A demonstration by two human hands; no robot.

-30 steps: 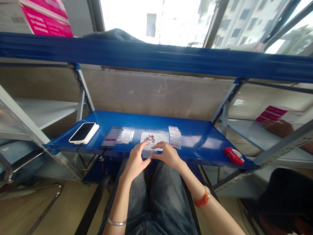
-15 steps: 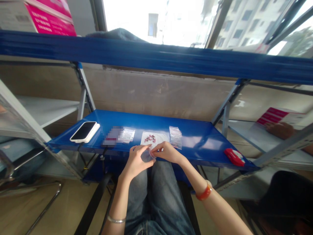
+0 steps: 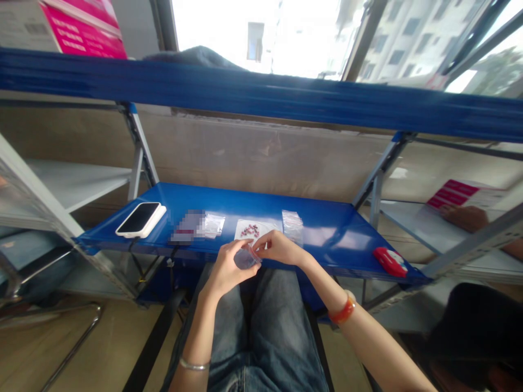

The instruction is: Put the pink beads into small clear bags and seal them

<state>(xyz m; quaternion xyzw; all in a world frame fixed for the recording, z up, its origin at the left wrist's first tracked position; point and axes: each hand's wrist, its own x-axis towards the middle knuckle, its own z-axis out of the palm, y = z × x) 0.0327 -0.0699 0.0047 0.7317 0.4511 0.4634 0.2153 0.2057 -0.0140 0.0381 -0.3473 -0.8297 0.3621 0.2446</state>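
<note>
Over the front edge of the blue shelf, my left hand (image 3: 229, 267) curves its fingers and thumb around a small clear plastic bag (image 3: 245, 259). My right hand (image 3: 280, 248) pinches the bag's edge with closed fingertips. Just beyond the hands, a small pile of pink and dark pieces (image 3: 250, 231) lies on a white sheet (image 3: 240, 234); the pieces are too small to name. To the right of the sheet is a stack of clear plastic bags (image 3: 292, 224). Left of it lie more clear packets (image 3: 213, 225).
A phone in a thick white case (image 3: 140, 218) rests at the left of the blue shelf (image 3: 327, 228). A red and white item (image 3: 390, 262) lies near the right corner. Metal posts flank the shelf. Another person's hand (image 3: 466, 219) is at the far right.
Both hands stay close together on the bag. The right fingers have shifted slightly along its edge, and the bag looks wider between the hands. The camera view has moved a little.
</note>
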